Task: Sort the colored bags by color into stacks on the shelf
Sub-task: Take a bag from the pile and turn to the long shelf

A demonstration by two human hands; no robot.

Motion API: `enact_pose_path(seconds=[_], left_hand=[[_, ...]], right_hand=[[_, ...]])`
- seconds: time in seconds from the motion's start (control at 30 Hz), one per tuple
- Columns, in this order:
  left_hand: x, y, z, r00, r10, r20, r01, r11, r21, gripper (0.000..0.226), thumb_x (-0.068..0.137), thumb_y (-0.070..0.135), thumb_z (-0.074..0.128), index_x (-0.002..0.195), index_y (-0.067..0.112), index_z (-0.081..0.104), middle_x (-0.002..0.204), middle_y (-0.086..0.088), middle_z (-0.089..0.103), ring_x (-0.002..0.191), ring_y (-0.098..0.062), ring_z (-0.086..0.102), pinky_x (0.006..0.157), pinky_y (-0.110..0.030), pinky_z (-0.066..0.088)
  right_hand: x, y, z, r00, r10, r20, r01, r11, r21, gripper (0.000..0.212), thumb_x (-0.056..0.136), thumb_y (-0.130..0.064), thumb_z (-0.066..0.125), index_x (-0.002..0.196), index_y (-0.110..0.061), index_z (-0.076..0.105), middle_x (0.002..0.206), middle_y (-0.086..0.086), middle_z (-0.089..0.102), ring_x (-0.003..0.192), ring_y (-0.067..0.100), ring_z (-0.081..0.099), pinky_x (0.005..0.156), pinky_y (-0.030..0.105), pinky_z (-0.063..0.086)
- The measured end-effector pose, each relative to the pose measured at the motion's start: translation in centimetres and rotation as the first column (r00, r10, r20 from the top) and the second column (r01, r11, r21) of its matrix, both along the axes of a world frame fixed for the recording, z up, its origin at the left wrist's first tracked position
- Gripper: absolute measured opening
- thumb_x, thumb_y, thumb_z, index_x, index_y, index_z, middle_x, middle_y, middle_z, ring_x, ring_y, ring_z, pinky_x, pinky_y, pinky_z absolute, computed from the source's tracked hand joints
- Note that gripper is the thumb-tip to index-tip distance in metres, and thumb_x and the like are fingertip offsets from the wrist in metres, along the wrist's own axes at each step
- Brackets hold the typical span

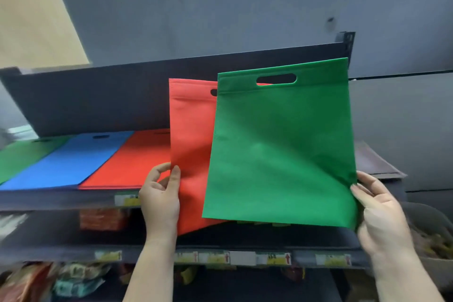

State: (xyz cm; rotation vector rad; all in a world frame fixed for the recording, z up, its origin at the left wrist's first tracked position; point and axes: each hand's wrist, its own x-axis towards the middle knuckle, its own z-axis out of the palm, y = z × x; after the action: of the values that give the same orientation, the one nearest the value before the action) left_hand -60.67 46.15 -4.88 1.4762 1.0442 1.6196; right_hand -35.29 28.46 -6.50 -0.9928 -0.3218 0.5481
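My left hand [160, 200] pinches the lower left edge of a red bag [191, 144] held upright in front of the shelf. My right hand [377, 213] grips the lower right edge of a green bag [282, 152], which overlaps the red bag's right side. Both bags have cut-out handles at the top. On the shelf [63, 200] lie three flat stacks side by side: a green stack [22, 157] at the left, a blue stack [71, 162] in the middle, a red stack [132, 159] to its right.
A dark purple sheet or bag [377, 164] lies on the shelf at the right. Lower shelves hold packaged goods [81, 279] behind price labels [274, 258]. A grey bin [431, 235] stands at the lower right. A dark back panel [98, 98] rises behind the stacks.
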Motion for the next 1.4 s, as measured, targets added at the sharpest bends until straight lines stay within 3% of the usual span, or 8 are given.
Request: enact_pose_path(seconds=[0.2,0.37,0.57,0.97,1.1,1.17,1.27,1.4], left_hand=[[-9.3,5.9,0.4,0.999,0.016,-0.029,-0.017,0.999,-0.04,0.004,0.09,0.025,0.062,0.086,0.025,0.06,0.048,0.006,0.032,0.039,0.001,0.038,0.043,-0.014,0.031],[-14.1,11.5,1.1,0.998,-0.061,-0.009,0.06,0.994,-0.087,0.007,0.091,0.023,0.062,0.085,0.023,0.06,0.073,-0.018,0.06,0.064,-0.025,0.048,0.064,-0.038,0.04],[-16.0,17.5,1.4,0.992,-0.123,-0.04,0.116,0.983,-0.139,0.009,0.092,0.022,0.061,0.083,0.024,0.059,0.075,-0.021,0.057,0.067,-0.028,0.048,0.065,-0.039,0.04],[-15.0,26.5,1.3,0.849,0.0,-0.529,-0.036,0.998,-0.058,0.009,0.089,0.018,0.064,0.088,0.017,0.056,0.072,0.002,0.058,0.068,-0.011,0.052,0.051,-0.022,0.029],[-15.1,27.9,0.1,0.776,0.054,-0.629,-0.102,0.994,-0.042,0.027,0.084,0.016,0.068,0.066,0.018,0.048,0.064,-0.003,0.062,0.089,-0.032,0.061,0.055,-0.023,0.026],[-15.6,28.3,0.0,0.841,0.018,-0.541,-0.083,0.992,-0.097,0.013,0.079,0.013,0.067,0.074,0.016,0.055,0.073,-0.001,0.061,0.073,-0.011,0.044,0.065,-0.027,0.038],[-17.8,28.9,1.1,0.916,0.052,-0.397,-0.101,0.99,-0.102,0.005,0.085,0.01,0.063,0.087,0.015,0.062,0.077,0.01,0.061,0.073,-0.014,0.057,0.066,-0.021,0.045],[-21.3,28.8,4.2,0.987,-0.139,0.078,0.151,0.973,-0.175,0.029,0.1,0.028,0.043,0.086,0.015,0.064,0.075,0.005,0.071,0.067,-0.008,0.065,0.06,-0.022,0.051]], right_hand=[[-8.9,6.9,0.0,0.995,0.082,-0.058,-0.081,0.997,0.014,0.031,0.095,0.006,0.04,0.09,-0.017,0.059,0.072,-0.005,0.073,0.064,0.007,0.069,0.056,0.022,0.057],[-13.7,11.5,0.1,0.986,0.099,-0.134,-0.092,0.994,0.055,0.034,0.096,0.006,0.036,0.091,-0.019,0.059,0.069,-0.007,0.073,0.063,0.006,0.069,0.054,0.021,0.057],[-15.9,16.5,1.8,0.984,0.079,-0.162,-0.063,0.993,0.102,0.032,0.097,0.005,0.035,0.091,-0.02,0.056,0.067,-0.006,0.072,0.061,0.007,0.069,0.051,0.019,0.055],[-16.0,26.9,4.0,0.976,0.159,-0.151,-0.137,0.98,0.143,0.029,0.097,0.006,0.038,0.097,-0.016,0.057,0.07,-0.003,0.073,0.066,0.008,0.07,0.055,0.019,0.055],[-16.2,29.3,3.7,0.979,0.185,-0.09,-0.174,0.978,0.117,0.03,0.096,0.006,0.04,0.095,-0.016,0.059,0.071,-0.003,0.073,0.066,0.009,0.069,0.057,0.02,0.055],[-16.7,30.5,3.4,0.977,0.2,-0.07,-0.192,0.976,0.105,0.029,0.096,0.006,0.04,0.095,-0.016,0.06,0.072,-0.003,0.073,0.067,0.009,0.069,0.061,0.021,0.057],[-18.1,32.4,3.2,0.973,0.226,-0.051,-0.22,0.971,0.092,0.03,0.095,0.006,0.041,0.094,-0.016,0.06,0.074,-0.001,0.072,0.07,0.011,0.068,0.067,0.025,0.057],[-21.0,35.1,3.4,0.962,0.274,-0.012,-0.272,0.959,0.083,0.03,0.095,0.005,0.042,0.092,-0.018,0.062,0.077,0.0,0.072,0.07,0.012,0.068,0.066,0.025,0.057]])
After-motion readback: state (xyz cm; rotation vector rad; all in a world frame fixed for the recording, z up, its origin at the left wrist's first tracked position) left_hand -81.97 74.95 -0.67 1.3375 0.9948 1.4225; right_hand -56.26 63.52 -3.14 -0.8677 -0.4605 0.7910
